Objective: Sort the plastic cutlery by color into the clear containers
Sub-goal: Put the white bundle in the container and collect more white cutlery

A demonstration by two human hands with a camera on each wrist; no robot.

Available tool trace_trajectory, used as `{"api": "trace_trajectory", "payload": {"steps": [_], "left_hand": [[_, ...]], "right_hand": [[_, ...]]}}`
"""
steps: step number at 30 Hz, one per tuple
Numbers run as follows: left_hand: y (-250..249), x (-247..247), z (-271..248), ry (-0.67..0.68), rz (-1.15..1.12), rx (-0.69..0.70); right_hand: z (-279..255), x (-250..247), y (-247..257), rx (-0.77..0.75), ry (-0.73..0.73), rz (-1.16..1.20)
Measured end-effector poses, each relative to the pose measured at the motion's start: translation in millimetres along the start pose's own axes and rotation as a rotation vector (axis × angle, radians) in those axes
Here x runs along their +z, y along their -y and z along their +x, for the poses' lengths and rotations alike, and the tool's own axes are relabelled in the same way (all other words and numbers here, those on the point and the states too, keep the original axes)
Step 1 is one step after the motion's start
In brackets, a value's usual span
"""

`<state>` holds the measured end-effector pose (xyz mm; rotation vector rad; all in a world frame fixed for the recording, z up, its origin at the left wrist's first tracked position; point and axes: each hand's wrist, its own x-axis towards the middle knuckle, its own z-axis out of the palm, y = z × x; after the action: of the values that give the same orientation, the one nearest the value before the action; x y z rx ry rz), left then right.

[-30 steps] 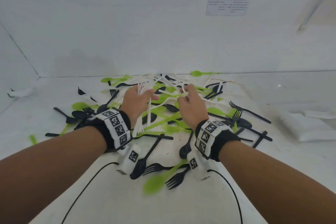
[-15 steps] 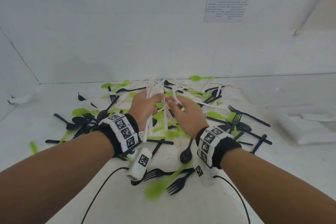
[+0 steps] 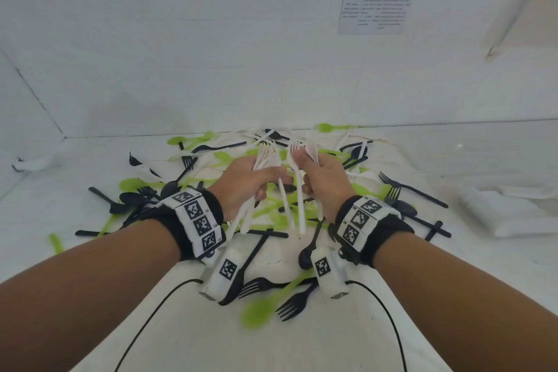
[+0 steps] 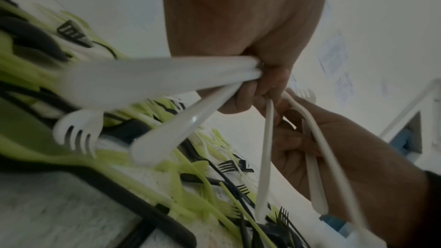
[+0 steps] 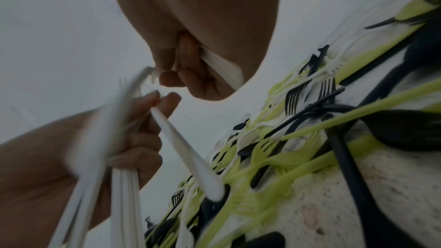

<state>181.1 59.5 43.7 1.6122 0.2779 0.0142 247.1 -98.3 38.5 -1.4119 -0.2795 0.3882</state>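
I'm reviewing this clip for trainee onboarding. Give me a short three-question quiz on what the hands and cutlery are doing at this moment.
1. True or false: the left hand grips a bundle of white plastic cutlery.
2. Which colour does the right hand hold: A) green, B) black, C) white?
3. Fill in: besides white, the pile of loose plastic cutlery on the table holds green and ____ pieces.

Key: 1 true. 2 C: it holds white plastic pieces. 3 black.
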Motion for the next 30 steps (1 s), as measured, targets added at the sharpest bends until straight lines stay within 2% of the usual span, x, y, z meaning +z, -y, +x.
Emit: {"api": "trace_trajectory", "payload": {"steps": [8, 10, 12, 13, 15, 18, 21, 26, 30], "left_hand": [[-2.6, -1.8, 3.8, 0.088, 0.226, 0.058], [-0.6, -2.9, 4.0, 0.040, 0.244, 0.079], [-0.5, -5.2, 3.6, -0.068, 0.232, 0.098], [0.6, -7.2, 5.6, -0.114, 0.207, 0.095], [0.0, -8.9, 7.4, -0.163, 0.165, 0.083], [-1.8, -4.1, 10.2, -0.113, 0.091, 0.008], [-6.6, 5.8, 11.2, -0.059, -0.107, -0.068], [-10.8, 11.1, 12.8, 0.046, -0.253, -0.044], [-12.7, 5.9, 10.0, 0.131, -0.311, -0.052]], "right_hand": [[2.0, 6.8, -3.9, 0.036, 0.051, -0.025], [6.6, 3.1, -5.1, 0.035, -0.063, 0.012], [13.5, -4.1, -8.7, 0.051, -0.192, 0.022], [15.7, -7.1, -10.4, 0.058, -0.220, 0.005], [15.0, -8.4, -12.4, 0.060, -0.180, -0.039], [11.6, -1.5, -11.4, 0.046, -0.099, -0.033], [9.3, 8.1, -7.8, 0.054, -0.064, 0.022], [6.4, 13.2, -6.9, 0.057, 0.013, 0.134], [5.9, 16.7, -6.2, 0.047, 0.015, 0.164]]}}
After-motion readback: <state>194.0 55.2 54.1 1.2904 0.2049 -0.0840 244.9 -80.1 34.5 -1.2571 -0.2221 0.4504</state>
